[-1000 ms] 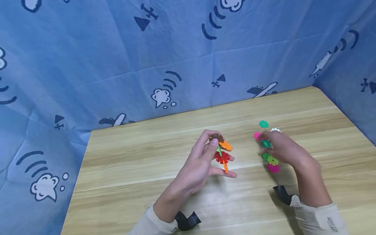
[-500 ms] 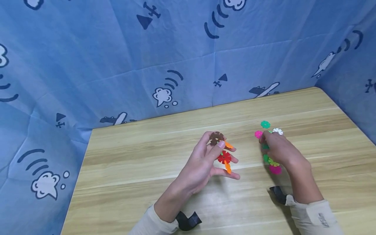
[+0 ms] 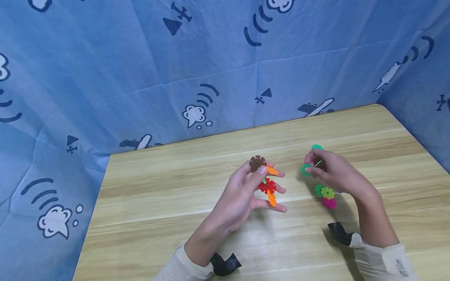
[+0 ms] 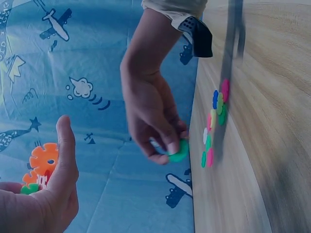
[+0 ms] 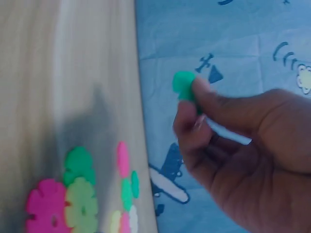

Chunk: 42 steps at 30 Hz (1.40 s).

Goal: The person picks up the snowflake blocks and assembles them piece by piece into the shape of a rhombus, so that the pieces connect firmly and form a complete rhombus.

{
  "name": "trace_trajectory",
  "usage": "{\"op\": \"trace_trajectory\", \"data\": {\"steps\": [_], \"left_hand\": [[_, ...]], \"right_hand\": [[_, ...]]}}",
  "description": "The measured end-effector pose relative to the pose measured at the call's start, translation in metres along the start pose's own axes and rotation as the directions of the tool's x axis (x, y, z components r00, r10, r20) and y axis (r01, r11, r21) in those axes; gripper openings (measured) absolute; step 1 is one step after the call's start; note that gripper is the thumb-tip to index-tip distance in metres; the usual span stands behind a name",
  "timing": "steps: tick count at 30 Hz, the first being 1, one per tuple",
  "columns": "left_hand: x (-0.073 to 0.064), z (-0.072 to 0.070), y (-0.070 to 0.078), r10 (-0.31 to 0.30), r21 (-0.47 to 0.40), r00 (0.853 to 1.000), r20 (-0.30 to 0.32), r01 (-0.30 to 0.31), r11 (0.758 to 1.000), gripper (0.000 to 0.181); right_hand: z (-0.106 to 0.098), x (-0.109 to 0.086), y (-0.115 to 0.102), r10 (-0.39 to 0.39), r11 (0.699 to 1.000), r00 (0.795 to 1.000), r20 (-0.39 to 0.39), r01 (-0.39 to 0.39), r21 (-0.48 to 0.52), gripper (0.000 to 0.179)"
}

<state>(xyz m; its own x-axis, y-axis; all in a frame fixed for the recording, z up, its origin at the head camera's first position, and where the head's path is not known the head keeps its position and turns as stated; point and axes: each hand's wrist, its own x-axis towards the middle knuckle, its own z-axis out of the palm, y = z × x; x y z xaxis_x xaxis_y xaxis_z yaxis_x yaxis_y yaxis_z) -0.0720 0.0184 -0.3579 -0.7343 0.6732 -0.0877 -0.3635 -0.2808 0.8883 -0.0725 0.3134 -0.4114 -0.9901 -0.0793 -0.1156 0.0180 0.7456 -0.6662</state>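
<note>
My left hand (image 3: 240, 195) holds a chain of interlocking flower-shaped plastic discs over the table, the thumb pressed across its upper part. The chain has a brown disc (image 3: 258, 163) on top, an orange disc (image 3: 272, 170) beside it, a red disc (image 3: 266, 186) lower down and another orange disc (image 3: 272, 198) at the bottom. A bit of light green shows under the thumb. To the right, my right hand (image 3: 339, 173) pinches a green disc (image 5: 183, 83) between thumb and forefinger, raised off the table. The left wrist view shows that green disc edge-on below the fingertips.
Loose discs lie under and near the right hand: a yellow-green disc (image 3: 328, 192), a magenta disc (image 3: 329, 203), a green disc (image 3: 318, 190), a blue disc (image 4: 215, 99) and a white disc (image 5: 133, 219). A blue printed cloth (image 3: 225, 70) hangs behind the wooden table (image 3: 158, 203).
My right hand has taken the green disc from among the loose ones and lifted it. The left hand stays nearly in place, its disc chain turned slightly.
</note>
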Motion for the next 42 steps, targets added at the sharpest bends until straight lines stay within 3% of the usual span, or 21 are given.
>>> {"op": "trace_trajectory", "data": {"steps": [6,10,14,18,26,33,36,42], "left_hand": [[0.000,-0.001,0.000,0.028,-0.005,1.000,-0.007,-0.028,1.000,0.026],[0.001,-0.002,0.000,0.020,-0.007,1.000,-0.015,-0.020,1.000,0.024],[0.001,-0.002,0.000,0.011,-0.006,1.000,-0.019,-0.011,1.000,0.023],[0.001,-0.001,0.000,0.017,-0.003,1.000,-0.020,-0.017,1.000,0.024],[0.001,0.000,-0.002,0.014,-0.005,1.000,-0.024,-0.014,1.000,0.024],[0.001,0.001,-0.003,-0.005,0.033,0.999,-0.042,0.006,0.999,0.023],[0.002,0.002,-0.002,-0.015,0.051,0.998,-0.058,0.018,0.999,0.023],[0.002,0.003,-0.002,-0.022,0.069,0.996,-0.091,0.028,0.997,0.031]], "right_hand": [[-0.007,-0.009,-0.019,-0.099,0.988,0.994,-0.042,0.103,0.115,0.024],[-0.011,-0.016,-0.028,-0.192,0.963,0.978,-0.085,0.204,0.174,0.030],[-0.015,-0.024,-0.036,-0.278,0.906,0.957,-0.083,0.290,0.308,0.036],[-0.017,-0.029,-0.042,-0.357,0.829,0.931,-0.074,0.352,0.435,0.042],[-0.017,-0.034,-0.050,-0.441,0.741,0.893,-0.096,0.422,0.523,0.050],[-0.010,-0.034,-0.054,-0.490,0.641,0.860,-0.144,0.467,0.610,0.052],[-0.007,-0.033,-0.055,-0.503,0.618,0.848,-0.167,0.488,0.617,0.052],[-0.001,-0.032,-0.062,-0.508,0.613,0.840,-0.194,0.510,0.603,0.049]]}}
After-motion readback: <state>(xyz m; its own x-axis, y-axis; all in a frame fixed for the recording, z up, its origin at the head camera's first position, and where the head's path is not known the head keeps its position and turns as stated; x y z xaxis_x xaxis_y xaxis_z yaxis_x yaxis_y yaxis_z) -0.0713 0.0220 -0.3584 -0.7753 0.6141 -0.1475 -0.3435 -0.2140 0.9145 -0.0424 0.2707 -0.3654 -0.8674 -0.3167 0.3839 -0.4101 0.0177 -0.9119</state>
